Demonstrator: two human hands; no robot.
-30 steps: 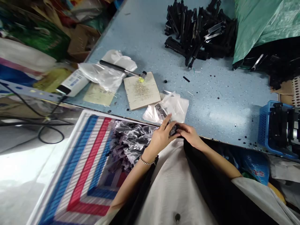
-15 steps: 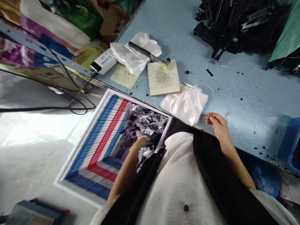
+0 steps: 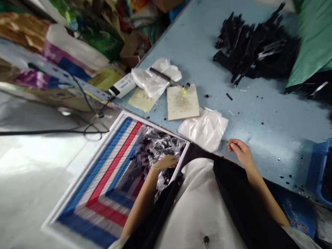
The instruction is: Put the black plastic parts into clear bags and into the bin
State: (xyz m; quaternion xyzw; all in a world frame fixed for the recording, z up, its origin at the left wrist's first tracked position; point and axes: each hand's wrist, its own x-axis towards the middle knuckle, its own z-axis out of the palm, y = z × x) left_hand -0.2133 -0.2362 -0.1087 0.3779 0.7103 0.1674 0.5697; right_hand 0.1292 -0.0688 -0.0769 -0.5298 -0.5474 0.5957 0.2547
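My left hand (image 3: 167, 162) is over the packed bags inside a striped basket (image 3: 103, 186). Its fingers point right, fairly stretched, and I see nothing held in them; the fingertips are partly in shadow. Below it lie crinkled clear plastic bags (image 3: 162, 143) with dark pieces in them. My right hand (image 3: 239, 148) is held above the table's front edge, fingers curled in and thumb against them, with nothing visible inside. Just left of it, flat clear plastic bags (image 3: 204, 129) lie on the table, partly against a worn square board (image 3: 181, 105).
A black-handled screwdriver-like tool (image 3: 166, 76) rests across a white plastic bag (image 3: 158, 77) and the board. Black plastic parts (image 3: 255, 50) are heaped at the back right, beside a green sack (image 3: 312, 41). A blue basket (image 3: 320, 169) stands at right. Cables (image 3: 90, 121) hang at left.
My left hand has risen from among the bags and shifted right inside the basket, so more of it shows. My right hand keeps its curled shape. The whole view has tilted slightly.
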